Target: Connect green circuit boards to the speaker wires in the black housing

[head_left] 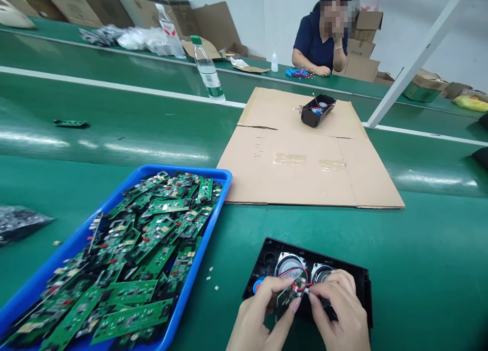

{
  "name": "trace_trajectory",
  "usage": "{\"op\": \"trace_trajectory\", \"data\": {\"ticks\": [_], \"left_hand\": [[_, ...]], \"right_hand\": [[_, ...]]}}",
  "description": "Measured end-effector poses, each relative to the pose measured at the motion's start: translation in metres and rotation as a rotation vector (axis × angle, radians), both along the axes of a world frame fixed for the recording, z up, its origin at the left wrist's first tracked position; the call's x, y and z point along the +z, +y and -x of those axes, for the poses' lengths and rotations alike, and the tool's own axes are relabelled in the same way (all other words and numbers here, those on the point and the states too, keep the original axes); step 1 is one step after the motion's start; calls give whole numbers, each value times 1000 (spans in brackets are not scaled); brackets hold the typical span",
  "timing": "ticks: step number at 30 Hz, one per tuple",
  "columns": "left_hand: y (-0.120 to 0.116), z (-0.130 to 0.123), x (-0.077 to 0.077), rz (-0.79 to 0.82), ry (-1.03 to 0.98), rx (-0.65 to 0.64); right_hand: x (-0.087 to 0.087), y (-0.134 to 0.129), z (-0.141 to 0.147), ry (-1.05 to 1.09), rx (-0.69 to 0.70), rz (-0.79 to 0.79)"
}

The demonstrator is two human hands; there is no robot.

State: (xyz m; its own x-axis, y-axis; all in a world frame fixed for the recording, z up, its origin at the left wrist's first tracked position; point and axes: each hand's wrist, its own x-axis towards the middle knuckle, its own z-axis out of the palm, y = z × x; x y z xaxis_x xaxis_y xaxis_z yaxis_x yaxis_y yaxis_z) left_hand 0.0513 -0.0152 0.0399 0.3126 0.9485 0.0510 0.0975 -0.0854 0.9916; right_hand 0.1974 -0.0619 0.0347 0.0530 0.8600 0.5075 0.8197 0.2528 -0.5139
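Note:
A black speaker housing (274, 252) with two round silver speakers lies open on the green table at the bottom centre. My left hand (259, 318) pinches a small green circuit board (285, 297) over the housing. My right hand (337, 308) grips the red wire (301, 275) and connector at the board's top edge, fingertips almost touching the left thumb. A blue tray (213, 208) heaped with several green circuit boards sits to the left of my hands.
A flattened cardboard sheet (305, 163) lies beyond the housing, with another black housing (317, 110) on it. A water bottle (207, 68) stands further back. A person in a dark shirt (314, 40) sits across the belt. A white post (415, 56) slants at right.

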Motion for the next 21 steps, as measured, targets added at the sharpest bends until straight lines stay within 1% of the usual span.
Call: {"op": "trace_trajectory", "data": {"ticks": [6,11,14,16,19,21], "left_hand": [[-1,-1,-3,-91,-18,-34],[-3,-2,-5,-94,-50,-35],[-3,-3,-6,-79,-95,-28],[-3,-3,-7,-89,-104,-30],[-2,0,-12,-150,-51,-71],[-2,3,-15,-214,12,-94]], "right_hand": [[-3,-4,-1,27,-47,23],[-2,-3,0,-40,8,-3],[-4,-3,2,-65,-41,-28],[-6,-3,1,-86,-49,-44],[-4,-3,0,-117,9,-41],[-2,-4,0,-123,12,-15]]}}
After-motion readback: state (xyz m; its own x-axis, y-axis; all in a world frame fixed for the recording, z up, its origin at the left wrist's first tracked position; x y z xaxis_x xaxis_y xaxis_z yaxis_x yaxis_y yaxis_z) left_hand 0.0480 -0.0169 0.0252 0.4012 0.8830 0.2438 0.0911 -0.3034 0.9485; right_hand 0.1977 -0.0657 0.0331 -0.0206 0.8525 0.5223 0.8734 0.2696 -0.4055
